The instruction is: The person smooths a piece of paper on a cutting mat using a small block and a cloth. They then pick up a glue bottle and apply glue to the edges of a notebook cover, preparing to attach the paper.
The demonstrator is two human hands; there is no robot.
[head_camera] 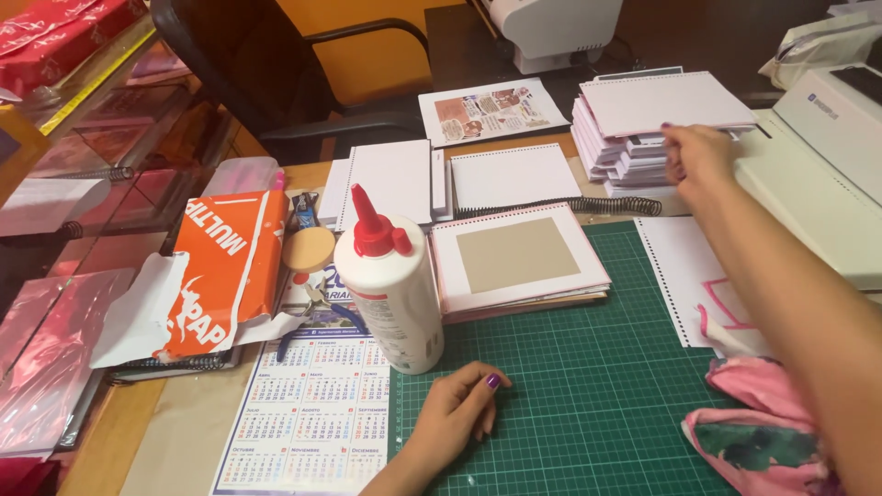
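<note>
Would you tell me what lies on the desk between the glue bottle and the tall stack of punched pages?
In the head view, a pink-edged cover stack and a black spiral coil lie between the glue bottle and the punched stack.

Stack of white punched sheets (634,138): tall, slightly uneven pile of perforated pages, top sheet skewed and overhanging, lying flat at about 1 o'clock on the surface; the right hand (698,158) touches its right edge. Green cutting mat (588,386): gridded, flat, at 5 o'clock; the left hand (459,409) rests on its left portion, fingers curled.
</note>
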